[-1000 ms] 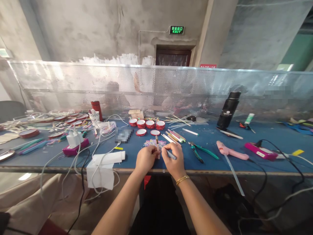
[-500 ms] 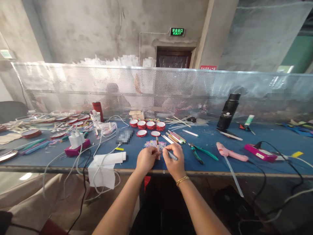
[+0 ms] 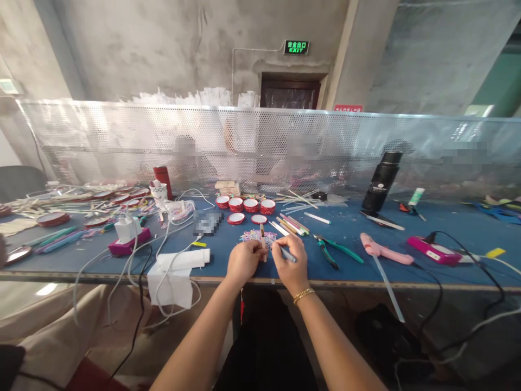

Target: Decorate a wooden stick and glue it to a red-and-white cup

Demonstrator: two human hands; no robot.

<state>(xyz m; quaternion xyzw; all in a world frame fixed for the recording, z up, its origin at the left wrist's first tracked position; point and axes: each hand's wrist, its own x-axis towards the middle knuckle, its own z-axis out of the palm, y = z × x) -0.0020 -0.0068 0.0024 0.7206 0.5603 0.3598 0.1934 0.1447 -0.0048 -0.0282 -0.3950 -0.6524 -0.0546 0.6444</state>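
My left hand [image 3: 243, 262] is closed in a pinch on a thin wooden stick [image 3: 262, 239] that stands nearly upright at the front of the blue table [image 3: 350, 255]. My right hand [image 3: 290, 259] is closed on a grey pen-like tool [image 3: 286, 254], its tip close to the stick. A gold bracelet [image 3: 303, 295] sits on my right wrist. Just beyond both hands lies a small pile of colourful pieces [image 3: 255, 237].
Red-rimmed round tins [image 3: 244, 206], coloured sticks [image 3: 291, 225], green-handled pliers [image 3: 334, 251], a pink glue gun [image 3: 382, 252], a black flask [image 3: 380, 183], a white tube [image 3: 183, 261], chargers and cables [image 3: 130, 239] cover the table. A perforated metal screen [image 3: 260, 146] stands behind.
Both hands stay together on the stick and tool. The view has shifted slightly; the hands sit a little higher in the picture.
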